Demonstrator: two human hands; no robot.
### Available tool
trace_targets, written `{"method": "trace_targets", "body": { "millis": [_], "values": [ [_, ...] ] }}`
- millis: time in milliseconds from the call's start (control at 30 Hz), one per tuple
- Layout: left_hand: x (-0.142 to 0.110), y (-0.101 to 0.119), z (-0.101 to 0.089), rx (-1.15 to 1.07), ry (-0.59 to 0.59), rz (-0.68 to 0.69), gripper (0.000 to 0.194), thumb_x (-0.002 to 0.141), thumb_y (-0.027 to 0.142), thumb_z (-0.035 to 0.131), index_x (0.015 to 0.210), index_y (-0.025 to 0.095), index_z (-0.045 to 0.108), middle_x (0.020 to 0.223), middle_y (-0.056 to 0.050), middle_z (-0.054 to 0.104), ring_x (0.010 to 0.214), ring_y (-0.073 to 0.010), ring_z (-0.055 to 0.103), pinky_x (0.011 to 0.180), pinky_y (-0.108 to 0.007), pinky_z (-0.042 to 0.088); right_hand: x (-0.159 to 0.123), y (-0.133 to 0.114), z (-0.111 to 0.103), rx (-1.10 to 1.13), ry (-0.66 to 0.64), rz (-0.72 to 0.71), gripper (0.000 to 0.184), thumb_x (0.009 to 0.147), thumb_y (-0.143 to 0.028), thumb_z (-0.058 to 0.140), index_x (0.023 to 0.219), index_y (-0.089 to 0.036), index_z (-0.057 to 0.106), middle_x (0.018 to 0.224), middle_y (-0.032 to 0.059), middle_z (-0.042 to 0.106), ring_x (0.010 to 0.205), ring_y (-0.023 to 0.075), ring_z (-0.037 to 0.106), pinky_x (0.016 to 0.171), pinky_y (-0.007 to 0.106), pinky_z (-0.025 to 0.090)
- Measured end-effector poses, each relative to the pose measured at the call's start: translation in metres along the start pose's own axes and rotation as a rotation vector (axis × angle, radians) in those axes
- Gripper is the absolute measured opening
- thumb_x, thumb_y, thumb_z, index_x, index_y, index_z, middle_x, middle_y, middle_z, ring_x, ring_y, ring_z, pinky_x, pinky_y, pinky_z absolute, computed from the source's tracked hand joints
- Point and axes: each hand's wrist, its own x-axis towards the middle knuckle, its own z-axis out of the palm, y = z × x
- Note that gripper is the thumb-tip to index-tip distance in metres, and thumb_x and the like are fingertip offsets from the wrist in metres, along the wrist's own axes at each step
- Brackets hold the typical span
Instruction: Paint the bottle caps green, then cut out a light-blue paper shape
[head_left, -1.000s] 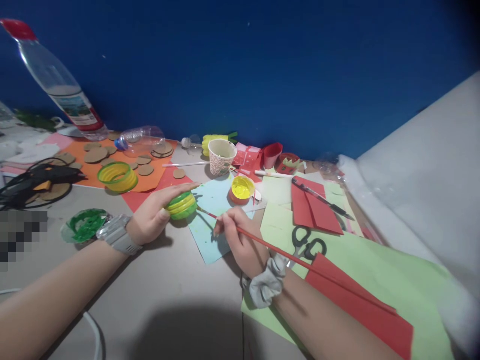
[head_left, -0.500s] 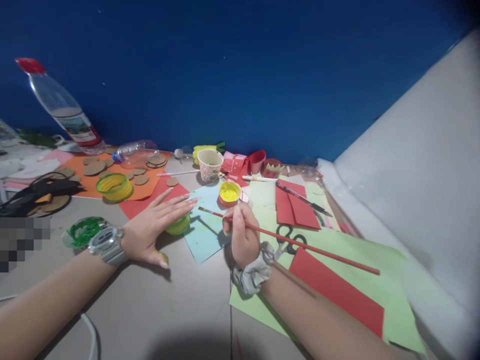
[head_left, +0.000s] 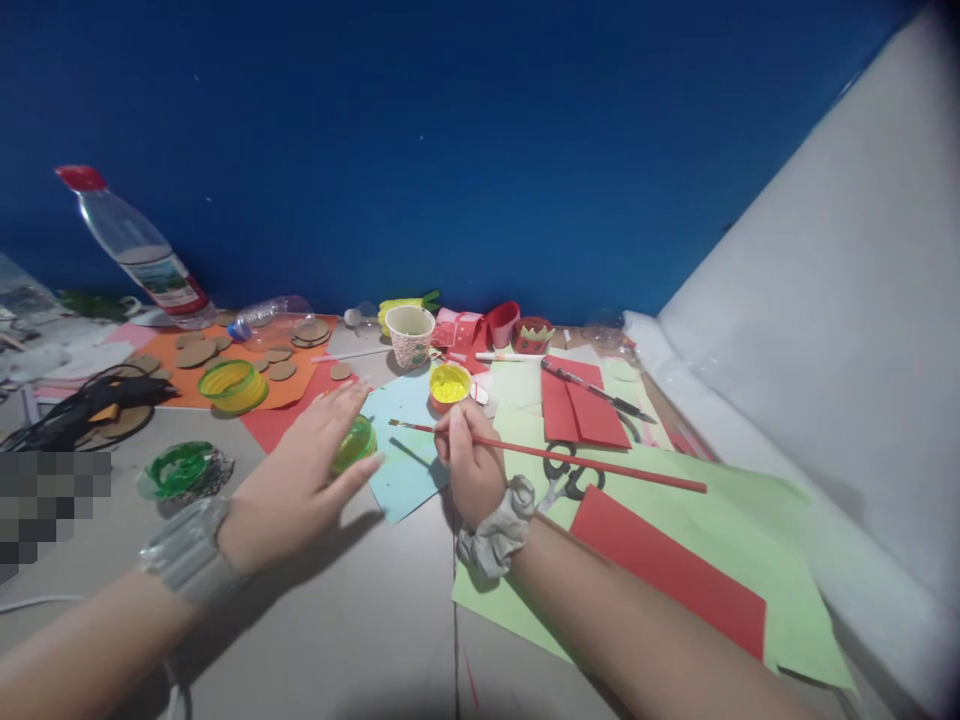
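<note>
Red paintbrush [head_left: 585,461] in the right hand [head_left: 472,470], whose thumb and fingers are clamped together on the handle near the bristle end. The brush lies slantwise across the view, its bristles pointing left over a light blue paper [head_left: 405,490] and its shadow falling on that sheet.

The left hand [head_left: 292,490] is spread, thumb and fingers apart, in front of a green and yellow ring [head_left: 356,445]. That ring sits at the left edge of the blue paper, partly hidden by the hand; whether the fingers touch it, I cannot tell.

Just beyond the right hand is a pot of yellow paint [head_left: 450,385], with a patterned paper cup [head_left: 412,345] behind it. On the worktop [head_left: 352,610] to the left are a dish of green paint [head_left: 176,470] and a second, yellow ring [head_left: 235,398] on orange paper [head_left: 304,380] near some cardboard discs [head_left: 196,353]. Black-handled scissors [head_left: 570,482] lie on light green paper [head_left: 750,520] under the brush handle, between two pieces of red paper [head_left: 675,570].
</note>
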Motion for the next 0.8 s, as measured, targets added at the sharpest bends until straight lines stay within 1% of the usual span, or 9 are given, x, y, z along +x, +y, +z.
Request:
{"method": "trace_targets", "body": {
  "millis": [67, 167, 233, 333, 433, 500, 667, 733, 800],
  "values": [
    [-0.001, 0.006, 0.011, 0.126, -0.007, -0.043, 0.080, 0.090, 0.059, 0.041, 0.150, 0.010, 0.020, 0.155, -0.020, 0.026, 0.142, -0.0371, 0.024, 0.114, -0.058, 0.023, 0.000, 0.001, 0.000, 0.019, 0.000, -0.001, 0.031, 0.099, -0.037, 0.033, 0.075, -0.021, 0.047, 0.055, -0.0056, 0.040, 0.049, 0.0114, 0.042, 0.049, 0.024, 0.034],
    [-0.001, -0.003, 0.019, 0.139, -0.056, 0.034, 0.079, 0.091, 0.058, 0.039, 0.150, 0.009, 0.021, 0.154, -0.020, 0.027, 0.143, -0.0355, 0.025, 0.115, -0.055, 0.022, 0.000, 0.001, -0.001, 0.005, 0.007, 0.008, 0.032, 0.099, -0.037, 0.033, 0.075, -0.021, 0.046, 0.056, -0.0050, 0.042, 0.050, 0.0114, 0.043, 0.050, 0.024, 0.035],
    [0.001, -0.016, 0.017, 0.054, -0.095, 0.156, 0.075, 0.092, 0.058, 0.034, 0.152, 0.015, 0.016, 0.155, -0.016, 0.028, 0.143, -0.0334, 0.025, 0.116, -0.054, 0.020, -0.001, 0.000, 0.000, -0.009, 0.011, 0.010, 0.033, 0.099, -0.038, 0.033, 0.074, -0.021, 0.046, 0.057, -0.0049, 0.042, 0.050, 0.0112, 0.043, 0.050, 0.024, 0.036],
    [0.005, -0.033, 0.009, -0.080, -0.128, 0.316, 0.077, 0.090, 0.068, 0.026, 0.152, 0.023, 0.017, 0.154, -0.011, 0.034, 0.142, -0.0333, 0.027, 0.116, -0.054, 0.013, -0.001, 0.002, 0.001, -0.009, 0.016, 0.010, 0.033, 0.099, -0.039, 0.033, 0.074, -0.021, 0.046, 0.055, -0.0056, 0.039, 0.048, 0.0110, 0.040, 0.049, 0.024, 0.034],
    [0.011, -0.039, 0.002, -0.121, -0.144, 0.399, 0.083, 0.083, 0.077, 0.025, 0.151, 0.028, 0.019, 0.151, -0.009, 0.039, 0.142, -0.0347, 0.027, 0.116, -0.057, 0.003, -0.001, 0.004, 0.001, 0.001, 0.034, 0.019, 0.034, 0.099, -0.039, 0.034, 0.072, -0.021, 0.046, 0.056, -0.0057, 0.038, 0.048, 0.0107, 0.038, 0.048, 0.024, 0.033],
    [0.013, -0.036, 0.002, -0.092, -0.140, 0.402, 0.088, 0.080, 0.079, 0.028, 0.151, 0.027, 0.019, 0.152, -0.010, 0.038, 0.141, -0.0360, 0.027, 0.115, -0.059, 0.000, -0.001, 0.006, 0.002, -0.003, 0.049, 0.026, 0.036, 0.099, -0.040, 0.035, 0.071, -0.021, 0.046, 0.058, -0.0049, 0.039, 0.050, 0.0107, 0.039, 0.049, 0.024, 0.034],
    [0.013, -0.030, 0.008, 0.022, -0.179, 0.305, 0.095, 0.078, 0.076, 0.044, 0.152, 0.022, 0.019, 0.154, -0.015, 0.030, 0.140, -0.0390, 0.029, 0.115, -0.060, 0.009, -0.001, 0.007, 0.001, -0.020, 0.047, 0.041, 0.037, 0.099, -0.040, 0.035, 0.069, -0.021, 0.045, 0.058, -0.0046, 0.039, 0.049, 0.0105, 0.039, 0.048, 0.023, 0.034],
    [0.014, -0.036, 0.010, -0.051, -0.177, 0.308, 0.092, 0.080, 0.074, 0.043, 0.152, 0.021, 0.019, 0.155, -0.015, 0.030, 0.140, -0.0379, 0.030, 0.115, -0.057, 0.015, -0.001, 0.005, 0.000, -0.008, 0.029, 0.042, 0.036, 0.099, -0.039, 0.035, 0.069, -0.021, 0.045, 0.059, -0.0045, 0.039, 0.049, 0.0105, 0.039, 0.048, 0.023, 0.034],
    [0.016, -0.047, 0.013, -0.218, -0.133, 0.329, 0.087, 0.082, 0.074, 0.037, 0.151, 0.022, 0.023, 0.154, -0.014, 0.032, 0.139, -0.0364, 0.032, 0.115, -0.054, 0.022, -0.003, 0.003, -0.002, 0.026, -0.022, 0.023, 0.036, 0.099, -0.038, 0.034, 0.070, -0.021, 0.045, 0.058, -0.0044, 0.039, 0.049, 0.0108, 0.040, 0.048, 0.023, 0.034]
  ]
}}
